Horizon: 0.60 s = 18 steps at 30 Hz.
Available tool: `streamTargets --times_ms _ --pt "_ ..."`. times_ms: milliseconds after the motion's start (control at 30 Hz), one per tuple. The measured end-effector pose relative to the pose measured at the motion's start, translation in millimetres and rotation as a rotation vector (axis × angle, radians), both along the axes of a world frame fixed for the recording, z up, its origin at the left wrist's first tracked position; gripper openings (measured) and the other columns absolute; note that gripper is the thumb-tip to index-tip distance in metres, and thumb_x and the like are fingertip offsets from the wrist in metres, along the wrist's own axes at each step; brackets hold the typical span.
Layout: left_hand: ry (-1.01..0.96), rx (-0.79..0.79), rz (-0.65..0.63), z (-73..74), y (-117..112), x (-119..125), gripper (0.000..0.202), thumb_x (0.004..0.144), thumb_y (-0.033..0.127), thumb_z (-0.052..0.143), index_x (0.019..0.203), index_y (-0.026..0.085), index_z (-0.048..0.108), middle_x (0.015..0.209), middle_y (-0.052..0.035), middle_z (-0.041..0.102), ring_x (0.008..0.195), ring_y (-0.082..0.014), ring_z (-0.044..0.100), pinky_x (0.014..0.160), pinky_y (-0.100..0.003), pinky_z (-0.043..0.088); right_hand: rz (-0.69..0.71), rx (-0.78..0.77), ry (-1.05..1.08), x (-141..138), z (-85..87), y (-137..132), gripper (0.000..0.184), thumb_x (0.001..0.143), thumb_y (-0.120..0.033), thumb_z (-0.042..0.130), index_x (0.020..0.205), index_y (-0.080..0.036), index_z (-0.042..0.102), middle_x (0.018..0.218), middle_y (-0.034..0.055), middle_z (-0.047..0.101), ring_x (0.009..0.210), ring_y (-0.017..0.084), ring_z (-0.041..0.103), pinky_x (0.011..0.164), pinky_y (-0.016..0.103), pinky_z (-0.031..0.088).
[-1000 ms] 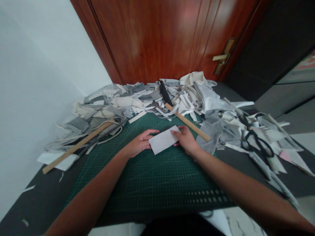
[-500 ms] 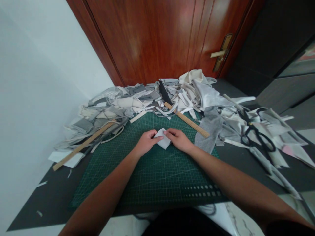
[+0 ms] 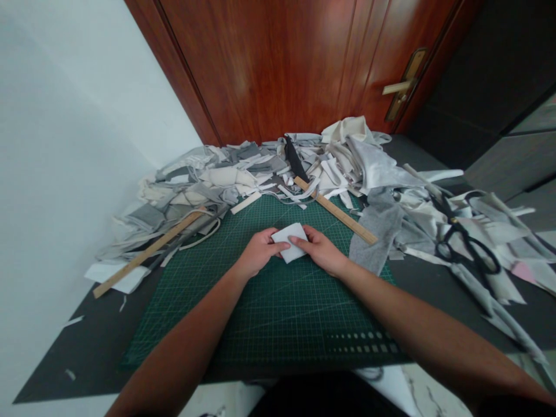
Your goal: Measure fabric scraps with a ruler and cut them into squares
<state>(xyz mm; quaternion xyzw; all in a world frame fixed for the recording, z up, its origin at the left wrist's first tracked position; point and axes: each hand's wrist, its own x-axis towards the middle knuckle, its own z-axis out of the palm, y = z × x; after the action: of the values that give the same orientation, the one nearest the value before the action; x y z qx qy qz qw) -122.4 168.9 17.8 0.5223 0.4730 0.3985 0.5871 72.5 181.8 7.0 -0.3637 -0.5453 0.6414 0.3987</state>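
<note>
Between both hands is a small white square piece [image 3: 290, 238], which looks like fabric or a stack of it; I cannot tell which. My left hand [image 3: 262, 250] grips its left side, thumb on top and fingers underneath. On the right side, my right hand [image 3: 318, 248] holds it the same way, with the thumb lying across its upper face. Fingers of both hands are partly hidden below the piece. It is held above the middle of a green cutting mat [image 3: 269, 313] with a fine grid.
A heap of grey and white fabric scraps [image 3: 230, 176] lines the table's back. One wooden ruler [image 3: 336, 209] lies at the mat's upper right, another wooden ruler [image 3: 147, 255] at the left. Black-handled scissors [image 3: 467, 237] rest on scraps at the right. Behind stands a wooden door [image 3: 278, 69].
The white piece has turned in my hands, and more of its top face shows. My right thumb now lies farther across it. The camera view has shifted slightly.
</note>
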Motion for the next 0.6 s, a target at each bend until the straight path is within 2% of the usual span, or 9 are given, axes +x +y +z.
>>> streamTargets --times_ms 67,100,200,267,300,367,433,500,600 --pt "0.014 0.018 0.047 -0.7 -0.8 2.2 0.032 0.070 0.031 0.085 0.084 0.016 0.060 0.071 0.0020 0.067 0.065 -0.0134 0.064 0.059 -0.022 0.048 -0.029 0.037 -0.034 -1.7 -2.2 -1.4 0.035 0.081 -0.050 0.074 0.092 -0.019 0.063 0.081 0.0000 0.066 0.070 0.014 0.057 0.063 0.027 0.045" --pt "0.005 0.026 0.069 -0.7 -1.4 3.7 0.035 0.069 0.031 0.086 0.087 0.016 0.059 0.072 0.0021 0.067 0.064 -0.0134 0.065 0.058 -0.022 0.048 -0.047 0.039 -0.040 -2.5 -3.7 -1.9 0.034 0.081 -0.050 0.073 0.092 -0.019 0.062 0.079 -0.0004 0.065 0.067 0.014 0.056 0.060 0.027 0.043" --pt "-0.063 0.036 0.125 0.3 -4.7 7.7 0.055 0.070 0.031 0.086 0.111 0.021 0.052 0.080 0.0013 0.072 0.064 -0.0158 0.068 0.056 -0.024 0.052 -0.121 0.002 0.028 -3.8 -7.9 -2.3 0.044 0.079 -0.047 0.075 0.110 -0.024 0.054 0.075 -0.0033 0.064 0.059 0.014 0.054 0.054 0.026 0.040" --pt "-0.098 0.043 0.120 0.8 -7.4 9.5 0.063 0.073 0.033 0.085 0.120 0.025 0.045 0.087 0.0013 0.073 0.064 -0.0170 0.069 0.052 -0.026 0.055 -0.155 0.015 0.086 -3.7 -9.2 -1.9 0.053 0.079 -0.044 0.074 0.121 -0.028 0.046 0.076 -0.0051 0.064 0.056 0.015 0.054 0.051 0.026 0.040" --pt "-0.110 0.053 0.101 0.6 -8.7 10.1 0.061 0.075 0.036 0.084 0.120 0.026 0.045 0.090 0.0013 0.073 0.063 -0.0173 0.070 0.051 -0.027 0.056 -0.157 0.039 0.090 -3.2 -9.2 -1.5 0.049 0.081 -0.043 0.072 0.120 -0.029 0.047 0.077 -0.0050 0.063 0.056 0.015 0.054 0.051 0.026 0.041" --pt "-0.101 0.083 0.045 -1.2 -10.2 10.8 0.047 0.080 0.040 0.079 0.113 0.024 0.051 0.093 0.0011 0.071 0.063 -0.0171 0.071 0.053 -0.030 0.059 -0.138 0.107 0.046 -1.9 -8.5 -0.1 0.028 0.084 -0.041 0.067 0.106 -0.027 0.057 0.080 -0.0028 0.064 0.061 0.015 0.056 0.054 0.027 0.044" --pt "-0.036 0.115 0.003 -4.3 -10.0 10.7 0.032 0.083 0.040 0.076 0.102 0.020 0.060 0.086 0.0007 0.070 0.061 -0.0153 0.070 0.057 -0.029 0.060 -0.125 0.151 -0.023 -0.5 -7.8 1.9 0.016 0.085 -0.039 0.065 0.090 -0.024 0.065 0.082 0.0003 0.066 0.067 0.016 0.058 0.060 0.029 0.047" --pt "0.021 0.125 0.003 -7.4 -8.3 10.0 0.025 0.083 0.035 0.077 0.095 0.016 0.068 0.080 -0.0005 0.070 0.059 -0.0133 0.069 0.059 -0.027 0.058 -0.117 0.157 -0.062 0.3 -8.3 4.1 0.018 0.084 -0.038 0.065 0.092 -0.023 0.071 0.086 0.0025 0.070 0.072 0.017 0.060 0.064 0.030 0.048" --pt "-0.042 0.068 0.028 -9.3 -6.0 7.9 0.040 0.077 0.027 0.081 0.114 0.015 0.071 0.103 -0.0065 0.076 0.071 -0.0159 0.072 0.062 -0.028 0.060 -0.087 0.084 0.005 -0.4 -11.9 6.1 0.043 0.077 -0.036 0.073 0.119 -0.024 0.070 0.100 0.0035 0.074 0.079 0.018 0.065 0.071 0.032 0.053"
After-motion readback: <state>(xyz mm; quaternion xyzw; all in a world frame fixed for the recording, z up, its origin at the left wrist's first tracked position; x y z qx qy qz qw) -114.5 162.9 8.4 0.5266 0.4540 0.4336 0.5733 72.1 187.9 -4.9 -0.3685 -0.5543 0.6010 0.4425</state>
